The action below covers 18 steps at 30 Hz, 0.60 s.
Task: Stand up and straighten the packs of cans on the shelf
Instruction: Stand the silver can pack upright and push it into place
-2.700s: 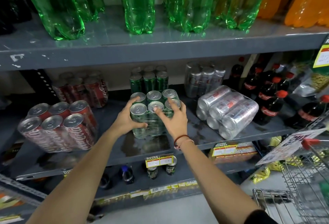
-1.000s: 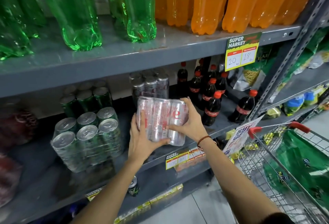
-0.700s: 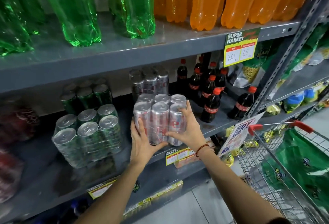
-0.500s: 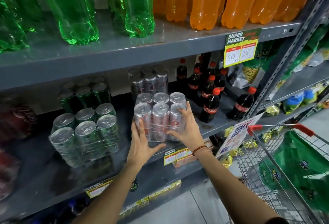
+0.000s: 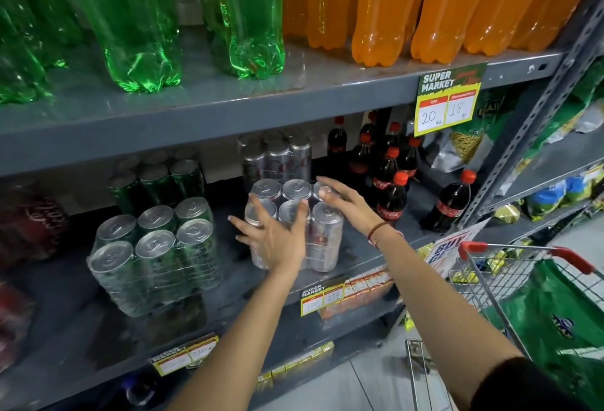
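In the head view, the silver can pack [image 5: 294, 221] is seen standing upright on the middle shelf [image 5: 366, 257], tops up, its long axis running from the shelf's front edge toward the back. It is placed just right of the green can pack [image 5: 153, 257], which also stands upright, and left of the cola bottles [image 5: 392, 188].

The left hand [image 5: 277, 240] is spread flat against the pack's front face, fingers splayed; whether the wrap is actually pressed cannot be told. The right hand [image 5: 346, 201] is held open at the pack's far right top corner, fingertips at a can lid, nothing clasped. Neither grip is closed round anything. The pack lies directly ahead of both palms, and the left hand is the nearer to its centre.

The pack's front row appears slightly askew to the shelf edge, so a small squaring push from the left hand is judged the likely need, with the right hand steadying the corner.

To the right, a wire shopping trolley [image 5: 490, 276] is seen, with a green bag [image 5: 555, 322] inside it.
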Available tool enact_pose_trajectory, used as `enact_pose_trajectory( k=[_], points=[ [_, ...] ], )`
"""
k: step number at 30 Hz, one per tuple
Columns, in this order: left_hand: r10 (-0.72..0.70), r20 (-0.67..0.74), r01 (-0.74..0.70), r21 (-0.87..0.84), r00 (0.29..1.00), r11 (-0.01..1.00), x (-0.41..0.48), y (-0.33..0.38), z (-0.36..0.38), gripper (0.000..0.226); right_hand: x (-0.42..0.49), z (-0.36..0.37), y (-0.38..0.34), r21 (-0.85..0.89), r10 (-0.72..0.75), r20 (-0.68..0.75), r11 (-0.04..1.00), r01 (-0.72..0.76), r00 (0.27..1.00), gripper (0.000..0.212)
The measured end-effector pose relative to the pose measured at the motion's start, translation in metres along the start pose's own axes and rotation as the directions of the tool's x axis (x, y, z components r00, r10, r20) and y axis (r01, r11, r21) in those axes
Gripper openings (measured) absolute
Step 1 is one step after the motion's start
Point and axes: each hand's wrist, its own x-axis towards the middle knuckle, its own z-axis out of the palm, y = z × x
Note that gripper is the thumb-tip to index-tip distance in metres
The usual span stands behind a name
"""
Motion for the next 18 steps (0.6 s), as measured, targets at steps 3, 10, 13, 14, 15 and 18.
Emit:
enact_pose_trajectory(
  k=[3,10,13,14,15,18],
  points=[
    [0.11,0.119,-0.108,-0.023,0.987,0.994,0.03,-0.009,-0.007,0.085,-0.016,0.012,0.005,0.067,0.003,-0.233,0.998,0.013,0.972,0.042],
    [0.23,0.61,-0.264,-0.035,0.758,0.964,0.101,0.013,-0.02,0.065,-0.063,0.084,0.001,-0.119,-0.026,-0.674,0.99,-0.073,0.738,0.054],
    [0.211,0.668,-0.331,0.057,0.714,0.942,0.113,0.021,-0.024,0.066,-0.077,0.113,-0.006,-0.143,-0.007,-0.688,0.982,-0.126,0.725,0.062],
    [0.213,0.661,-0.35,0.08,0.719,0.934,0.113,0.024,-0.026,0.069,-0.079,0.115,-0.006,-0.154,-0.013,-0.675,0.98,-0.123,0.738,0.063],
    [0.225,0.63,-0.364,0.097,0.743,0.926,0.11,0.026,-0.028,0.071,-0.08,0.112,-0.005,-0.155,-0.025,-0.668,0.982,-0.106,0.744,0.063],
    [0.291,0.315,-0.323,0.054,0.904,0.945,0.079,0.025,-0.034,0.071,-0.069,0.084,-0.003,0.0,0.003,-0.683,1.0,-0.004,0.73,0.056]
  ],
)
